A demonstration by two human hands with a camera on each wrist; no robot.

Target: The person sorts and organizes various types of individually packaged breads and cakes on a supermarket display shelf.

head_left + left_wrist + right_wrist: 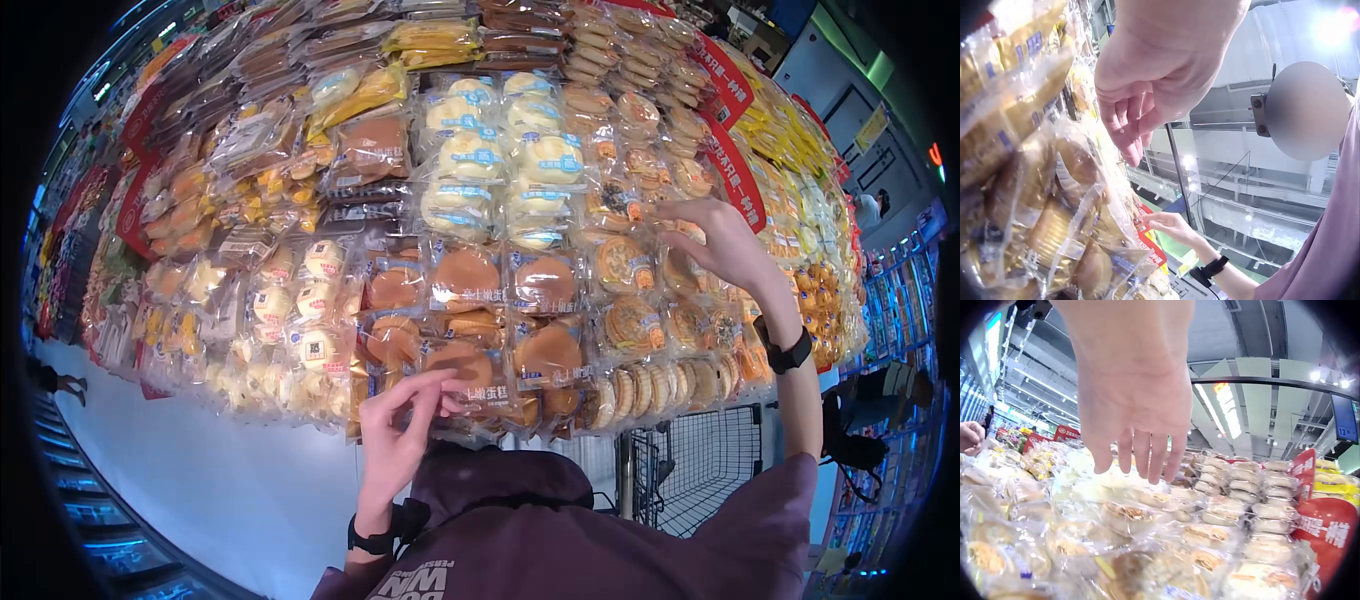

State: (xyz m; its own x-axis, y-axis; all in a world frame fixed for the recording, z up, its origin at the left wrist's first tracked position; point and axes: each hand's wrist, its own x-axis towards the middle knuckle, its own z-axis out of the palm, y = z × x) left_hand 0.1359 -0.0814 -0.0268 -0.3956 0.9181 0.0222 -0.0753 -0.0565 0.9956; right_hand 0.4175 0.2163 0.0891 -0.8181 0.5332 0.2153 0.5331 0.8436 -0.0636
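the wrapped brown sponge cake (462, 368) lies near the display's front edge, by the fingertips of your left hand (395, 435), which is loosely curled and holds nothing. your right hand (728, 245), empty with fingers relaxed, hovers over the wrapped topped pastries (622, 262). pale blue-labelled cakes (470, 155) lie farther back, and a shopping cart (705, 465) stands in front, to your right
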